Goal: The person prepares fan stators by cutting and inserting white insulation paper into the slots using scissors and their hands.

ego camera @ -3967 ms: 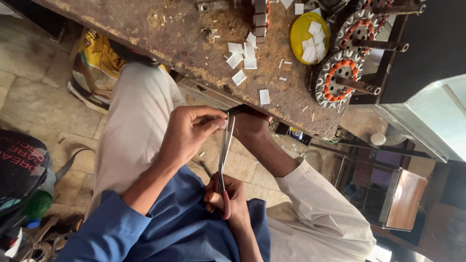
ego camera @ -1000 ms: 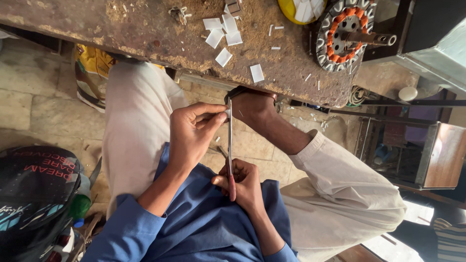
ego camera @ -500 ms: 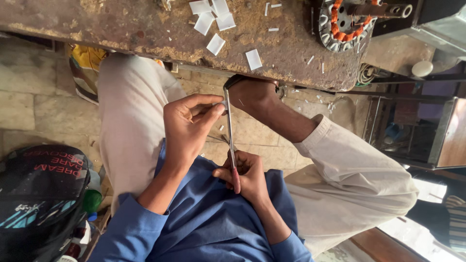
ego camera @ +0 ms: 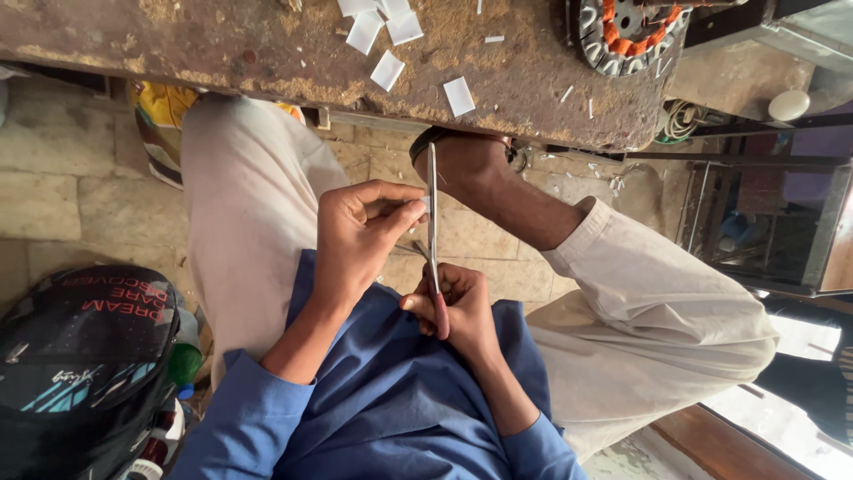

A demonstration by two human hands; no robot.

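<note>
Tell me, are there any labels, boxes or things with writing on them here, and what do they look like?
Dark helmet: bottom left beside the person's leg, rounded, black with red lettering and teal streaks.
Green-capped bottle: tucked next to the helmet, mostly hidden.
No screens or signs in view.

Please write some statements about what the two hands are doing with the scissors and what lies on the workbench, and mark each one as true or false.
1. The right hand holds the scissors by the handles. True.
2. The scissors point down at the floor. False: the blades point up toward the workbench.
3. The left hand pinches something small beside the blades. True.
4. The white paper pieces lie on the floor. False: they lie on the workbench.
5. A black helmet sits at lower left. True.
</note>
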